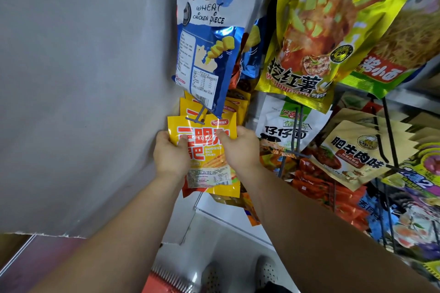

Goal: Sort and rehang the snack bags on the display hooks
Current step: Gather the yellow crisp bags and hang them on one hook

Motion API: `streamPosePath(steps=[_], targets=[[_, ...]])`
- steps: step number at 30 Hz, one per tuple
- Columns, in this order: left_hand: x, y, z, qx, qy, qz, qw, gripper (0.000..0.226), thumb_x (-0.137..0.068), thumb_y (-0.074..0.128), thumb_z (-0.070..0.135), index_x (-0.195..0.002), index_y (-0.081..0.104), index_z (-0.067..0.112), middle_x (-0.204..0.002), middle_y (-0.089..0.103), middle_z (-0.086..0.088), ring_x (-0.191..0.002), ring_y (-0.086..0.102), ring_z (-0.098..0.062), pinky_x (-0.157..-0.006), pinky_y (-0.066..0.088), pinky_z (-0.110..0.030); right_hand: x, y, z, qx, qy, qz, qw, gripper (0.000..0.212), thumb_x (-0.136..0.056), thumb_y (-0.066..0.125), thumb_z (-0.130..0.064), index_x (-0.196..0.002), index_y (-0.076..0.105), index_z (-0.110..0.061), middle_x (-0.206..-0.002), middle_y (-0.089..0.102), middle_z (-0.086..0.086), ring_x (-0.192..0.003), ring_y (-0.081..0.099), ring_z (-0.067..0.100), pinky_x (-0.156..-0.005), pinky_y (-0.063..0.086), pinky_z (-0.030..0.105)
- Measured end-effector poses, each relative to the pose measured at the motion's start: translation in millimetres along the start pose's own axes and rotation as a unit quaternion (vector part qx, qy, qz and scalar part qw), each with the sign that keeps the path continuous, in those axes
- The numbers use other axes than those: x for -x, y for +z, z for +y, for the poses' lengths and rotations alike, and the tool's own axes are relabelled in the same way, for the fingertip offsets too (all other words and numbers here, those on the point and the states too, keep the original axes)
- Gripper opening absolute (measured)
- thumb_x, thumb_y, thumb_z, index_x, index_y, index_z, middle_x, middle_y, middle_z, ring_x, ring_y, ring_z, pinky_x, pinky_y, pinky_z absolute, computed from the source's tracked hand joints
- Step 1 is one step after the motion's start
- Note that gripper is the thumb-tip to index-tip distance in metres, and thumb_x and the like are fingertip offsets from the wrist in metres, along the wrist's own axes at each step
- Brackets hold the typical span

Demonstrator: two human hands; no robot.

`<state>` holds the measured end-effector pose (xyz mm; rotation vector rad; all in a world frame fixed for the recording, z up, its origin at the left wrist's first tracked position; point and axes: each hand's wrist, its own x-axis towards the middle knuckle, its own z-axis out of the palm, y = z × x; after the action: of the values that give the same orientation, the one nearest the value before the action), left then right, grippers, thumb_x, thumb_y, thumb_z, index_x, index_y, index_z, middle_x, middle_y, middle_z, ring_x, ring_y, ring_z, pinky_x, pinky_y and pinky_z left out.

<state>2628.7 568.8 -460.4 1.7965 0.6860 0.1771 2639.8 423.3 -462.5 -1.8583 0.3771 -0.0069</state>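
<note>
Together, the left hand [170, 158] and right hand [239, 150] grip a yellow snack bag [209, 166] by its sides. Its top edge meets the grey display hook [197, 115].

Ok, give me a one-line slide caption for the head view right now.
The left hand and right hand hold a yellow snack bag at a grey hook, under a blue-and-white bag.

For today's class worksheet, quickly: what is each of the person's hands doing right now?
The left hand grips the yellow snack bag at its left edge.
The right hand grips the same bag at its right side.
</note>
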Motion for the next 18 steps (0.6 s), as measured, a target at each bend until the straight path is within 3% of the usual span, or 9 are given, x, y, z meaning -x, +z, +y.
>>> streamPosePath(steps=[5, 8, 9, 11, 13, 15, 18], targets=[[3.7, 4.9, 2.6, -0.055, 0.011, -0.037, 0.998, 0.020, -0.101, 0.059, 0.024, -0.117, 0.056, 0.013, -0.114, 0.068, -0.004, -0.099, 0.066, -0.025, -0.090, 0.056, -0.044, -7.3, 1.0, -2.5, 0.034, -0.013, 0.039, 0.999, 0.039, -0.093, 0.070, -0.038, -0.070, 0.063, -0.007, -0.068, 0.069, 0.010, -0.063, 0.064, 0.030, -0.060, 0.055, 0.041], [10.4, 9.0, -8.2, -0.084, 0.070, -0.052, 0.993, 0.023, -0.098, 0.059, 0.022, -0.116, 0.048, 0.015, -0.116, 0.062, -0.007, -0.104, 0.065, -0.028, -0.089, 0.057, -0.049, -14.9, 3.9, -4.2, 0.039, -0.018, 0.068, 0.997, 0.052, -0.091, 0.068, -0.042, -0.073, 0.057, 0.006, -0.070, 0.062, 0.026, -0.057, 0.055, 0.037, -0.053, 0.046, 0.040], [12.5, 10.4, -12.2, -0.104, 0.096, -0.067, 0.988, 0.029, -0.098, 0.059, 0.023, -0.124, 0.047, 0.018, -0.122, 0.060, -0.005, -0.108, 0.063, -0.027, -0.090, 0.056, -0.049, -17.5, 3.6, -5.6, 0.039, -0.014, 0.072, 0.997, 0.054, -0.091, 0.068, -0.042, -0.072, 0.055, 0.007, -0.070, 0.061, 0.028, -0.054, 0.050, 0.033, -0.052, 0.041, 0.037], [13.9, 14.2, -17.6, -0.139, 0.129, -0.133, 0.973, 0.050, -0.101, 0.057, 0.022, -0.148, 0.041, 0.026, -0.142, 0.051, 0.000, -0.123, 0.056, -0.022, -0.099, 0.054, -0.046, -22.7, 1.9, -9.3, 0.053, 0.001, 0.071, 0.996, 0.057, -0.092, 0.068, -0.043, -0.063, 0.047, 0.002, -0.063, 0.052, 0.025, -0.052, 0.041, 0.025, -0.053, 0.032, 0.032], [9.4, 19.2, -17.6, -0.176, 0.128, -0.190, 0.957, 0.062, -0.103, 0.054, 0.022, -0.159, 0.030, 0.028, -0.164, 0.030, -0.001, -0.146, 0.038, -0.026, -0.112, 0.046, -0.049, -28.3, -0.5, -11.9, 0.078, 0.015, 0.061, 0.995, 0.057, -0.092, 0.068, -0.045, -0.058, 0.041, -0.008, -0.056, 0.043, 0.014, -0.052, 0.040, 0.024, -0.054, 0.031, 0.033], [2.1, 23.0, -14.1, -0.205, 0.116, -0.225, 0.945, 0.067, -0.103, 0.055, 0.022, -0.162, 0.024, 0.028, -0.171, 0.012, 0.001, -0.154, 0.024, -0.028, -0.117, 0.039, -0.050, -34.0, -4.0, -13.6, 0.108, 0.025, 0.043, 0.993, 0.057, -0.093, 0.066, -0.048, -0.057, 0.040, -0.012, -0.056, 0.043, 0.009, -0.055, 0.044, 0.026, -0.055, 0.034, 0.034], [-7.6, 26.7, -9.7, -0.235, 0.131, -0.251, 0.930, 0.069, -0.102, 0.056, 0.022, -0.162, 0.022, 0.026, -0.171, 0.009, 0.002, -0.155, 0.020, -0.028, -0.120, 0.035, -0.049, -39.3, -10.5, -17.0, 0.153, 0.037, 0.010, 0.987, 0.058, -0.096, 0.062, -0.051, -0.057, 0.039, -0.014, -0.057, 0.045, 0.005, -0.060, 0.048, 0.026, -0.056, 0.034, 0.032]])
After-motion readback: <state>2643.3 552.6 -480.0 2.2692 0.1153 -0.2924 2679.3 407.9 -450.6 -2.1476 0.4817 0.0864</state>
